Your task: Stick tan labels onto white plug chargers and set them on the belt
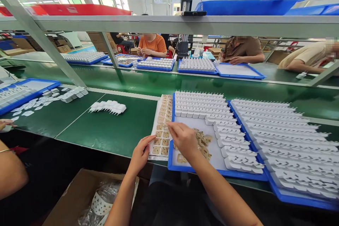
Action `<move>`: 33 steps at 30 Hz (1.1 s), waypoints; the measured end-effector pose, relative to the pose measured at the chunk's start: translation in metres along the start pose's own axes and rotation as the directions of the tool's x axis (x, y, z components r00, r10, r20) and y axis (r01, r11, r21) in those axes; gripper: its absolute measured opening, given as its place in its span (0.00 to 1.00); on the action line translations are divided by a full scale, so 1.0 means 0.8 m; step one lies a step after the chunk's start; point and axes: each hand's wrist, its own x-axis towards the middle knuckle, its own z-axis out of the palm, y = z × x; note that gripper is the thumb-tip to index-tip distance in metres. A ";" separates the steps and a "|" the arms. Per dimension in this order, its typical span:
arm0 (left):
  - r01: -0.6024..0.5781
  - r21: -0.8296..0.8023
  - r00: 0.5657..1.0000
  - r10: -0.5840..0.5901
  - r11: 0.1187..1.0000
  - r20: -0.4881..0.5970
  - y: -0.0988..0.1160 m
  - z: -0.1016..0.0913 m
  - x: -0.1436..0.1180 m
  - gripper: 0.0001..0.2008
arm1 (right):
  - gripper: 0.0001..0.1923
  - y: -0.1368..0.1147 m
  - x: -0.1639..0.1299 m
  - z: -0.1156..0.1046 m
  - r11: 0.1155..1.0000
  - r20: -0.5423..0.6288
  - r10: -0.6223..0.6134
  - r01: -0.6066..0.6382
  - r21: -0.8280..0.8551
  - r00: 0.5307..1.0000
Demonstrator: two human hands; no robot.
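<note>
A narrow stack of sheets (156,153) with rows of tan, printed, sticker-like pieces lies on the green bench. My left hand (140,153) rests its outstretched fingertips on the left edge of this stack. Over the stack's right edge, my right hand (185,139) is closed in a pinch; whatever is between its fingertips is too small to make out. Beneath and beside the right hand is a blue-rimmed tray (185,168). Loose tan backing scraps (202,139) are heaped in it, and rows of white plastic parts (203,107) with thin pegs line its back and right.
Another blue tray (304,197) full of white parts adjoins on the right. A small group of white parts (108,106) sits left on the bench. Below is an open cardboard box (76,187). A neighbour's arm (10,169) is at far left; co-workers sit opposite, beneath an overhead shelf (159,26).
</note>
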 end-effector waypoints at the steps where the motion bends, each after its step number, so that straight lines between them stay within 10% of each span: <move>1: -0.006 -0.001 1.000 0.006 1.000 -0.003 0.001 0.000 0.001 0.20 | 0.10 0.004 0.008 -0.010 1.000 -0.058 -0.012 0.013 0.002 0.998; 4: 0.007 -0.002 0.997 -0.007 1.000 -0.074 0.010 -0.006 0.003 0.17 | 0.16 0.007 0.022 -0.048 0.995 -0.157 -0.102 0.104 0.005 0.982; 8: 0.090 -0.073 0.984 -0.100 0.993 -0.147 0.041 -0.015 0.003 0.18 | 0.20 -0.008 -0.001 -0.093 0.967 0.075 -0.252 0.248 0.051 0.965; 12: 0.259 -0.400 0.965 -0.220 0.879 0.142 0.077 -0.004 0.003 0.35 | 0.15 -0.028 -0.066 -0.088 0.951 0.327 -0.305 0.272 0.144 0.894; 17: 0.422 -0.551 0.902 -0.274 0.720 0.333 0.094 0.026 0.006 0.60 | 0.10 -0.037 -0.136 -0.067 0.963 0.378 -0.206 0.118 0.244 0.902; 22: 0.423 -0.541 0.902 -0.281 0.727 0.327 0.099 0.039 0.001 0.51 | 0.13 -0.027 -0.153 -0.072 0.961 0.258 0.098 -0.159 0.225 0.961; 33: 0.388 -0.562 0.919 -0.260 0.731 0.297 0.114 0.065 -0.005 0.53 | 0.08 -0.017 -0.145 -0.050 0.923 0.175 0.353 -0.373 0.095 0.919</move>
